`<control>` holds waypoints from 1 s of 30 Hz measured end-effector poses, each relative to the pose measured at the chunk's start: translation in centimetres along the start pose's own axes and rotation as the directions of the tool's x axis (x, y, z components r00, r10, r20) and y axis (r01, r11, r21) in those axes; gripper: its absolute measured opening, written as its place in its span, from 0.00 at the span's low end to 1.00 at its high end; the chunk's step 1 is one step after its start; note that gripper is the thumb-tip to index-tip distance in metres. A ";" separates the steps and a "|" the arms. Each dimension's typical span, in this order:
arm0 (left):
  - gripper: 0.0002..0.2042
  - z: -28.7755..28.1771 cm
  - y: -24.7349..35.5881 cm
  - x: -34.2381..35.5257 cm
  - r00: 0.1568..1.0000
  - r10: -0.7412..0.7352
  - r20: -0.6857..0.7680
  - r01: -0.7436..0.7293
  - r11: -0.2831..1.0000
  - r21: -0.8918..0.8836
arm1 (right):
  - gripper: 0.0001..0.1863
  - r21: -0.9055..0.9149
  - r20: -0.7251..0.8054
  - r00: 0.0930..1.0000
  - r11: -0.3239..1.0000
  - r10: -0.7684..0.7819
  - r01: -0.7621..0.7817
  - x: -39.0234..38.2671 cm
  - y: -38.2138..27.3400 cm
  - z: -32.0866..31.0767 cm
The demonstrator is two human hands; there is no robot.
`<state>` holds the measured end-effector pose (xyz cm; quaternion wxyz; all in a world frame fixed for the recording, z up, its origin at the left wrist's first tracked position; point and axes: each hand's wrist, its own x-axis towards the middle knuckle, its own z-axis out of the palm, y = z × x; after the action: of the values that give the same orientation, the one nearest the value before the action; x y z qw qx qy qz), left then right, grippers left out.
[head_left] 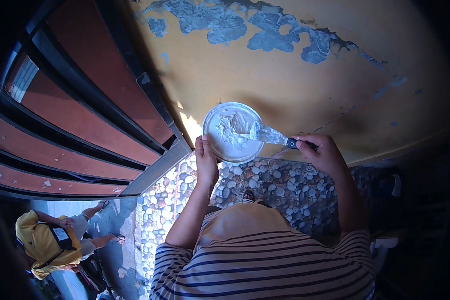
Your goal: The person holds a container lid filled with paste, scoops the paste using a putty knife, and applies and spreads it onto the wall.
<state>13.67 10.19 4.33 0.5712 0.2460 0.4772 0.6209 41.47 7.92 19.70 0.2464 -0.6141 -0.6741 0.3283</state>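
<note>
My left hand (208, 160) grips the left edge of a round white lid (222, 152), which carries a ragged heap of white paste (232, 127) on its inner surface. In my right hand (319, 150) is a putty knife (272, 136) with a black handle; its paste-smeared blade lies over the right part of the lid, touching the heap. Behind both hands stands a yellow wall (350, 85) with irregular grey patches (220, 30) where the paint is gone, and a thin crack running down toward the right.
A red-panelled door or gate (95, 115) with dark bars fills the left side. Pebble-patterned flooring (280, 185) lies below me. At the lower left, another person (47, 240) in yellow sits with legs stretched over grey ground. A white object (385, 245) stands at the lower right.
</note>
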 end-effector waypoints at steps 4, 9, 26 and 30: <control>0.16 1.5 0.5 0.3 1.000 -0.010 0.009 0.010 0.998 0.065 | 0.14 0.281 0.148 0.941 0.900 0.304 -0.335 0.2 3.1 1.2; 0.19 3.0 -2.1 1.5 0.997 -0.006 0.074 -0.001 0.996 0.091 | 0.13 0.491 0.085 0.945 0.812 0.315 -0.314 0.6 6.7 2.8; 0.16 4.1 -3.3 1.1 0.997 -0.003 0.074 0.002 1.000 0.009 | 0.17 -0.661 0.007 0.808 0.604 -0.589 0.446 -2.6 1.6 0.6; 0.16 3.8 -2.4 0.2 0.998 -0.019 0.064 0.019 1.000 0.010 | 0.16 -0.607 -0.068 0.839 0.690 -0.540 0.395 -2.7 0.7 -0.9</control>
<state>18.02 11.27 3.76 0.5908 0.2640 0.4639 0.6050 42.97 5.39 19.98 0.2069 -0.5002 -0.8399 -0.0400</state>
